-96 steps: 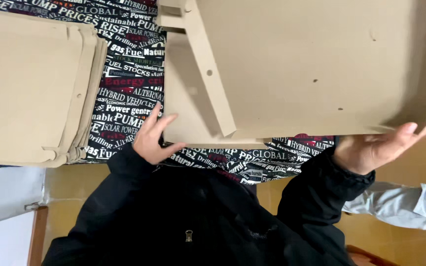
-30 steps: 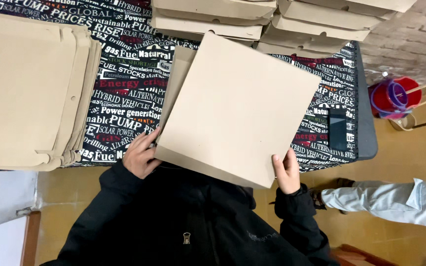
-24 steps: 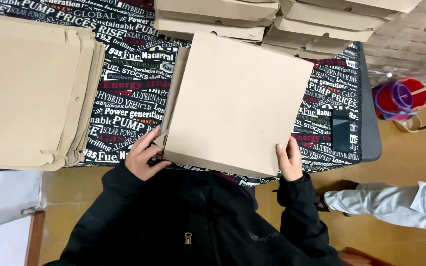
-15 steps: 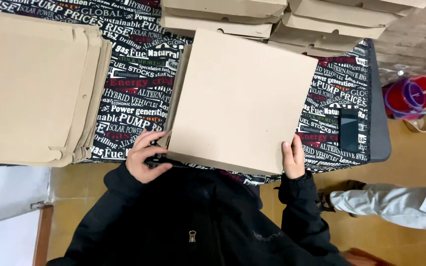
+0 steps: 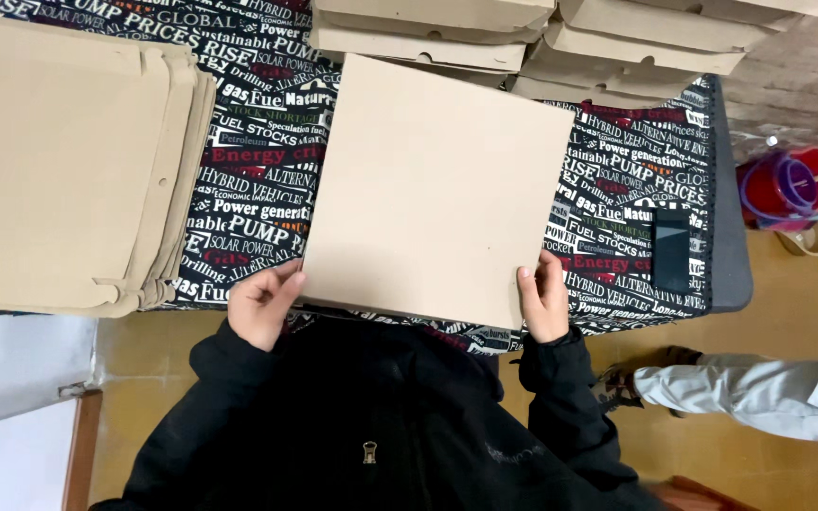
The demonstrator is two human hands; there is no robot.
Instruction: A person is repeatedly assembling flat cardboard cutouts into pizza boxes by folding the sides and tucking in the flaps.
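The flat brown box [image 5: 437, 189] now lies closed and square on the counter [image 5: 617, 199], near its front edge; a second ago it was tilted and held up off the cloth. The left hand [image 5: 262, 305] grips the box's near left corner, and the right hand [image 5: 546, 301] clasps its near right corner. One stack of unfolded cardboard blanks [image 5: 68, 161] fills the counter's left end. At least four folded boxes [image 5: 428, 24] crowd the far edge. One dark phone [image 5: 671, 251] lies toward the right edge.
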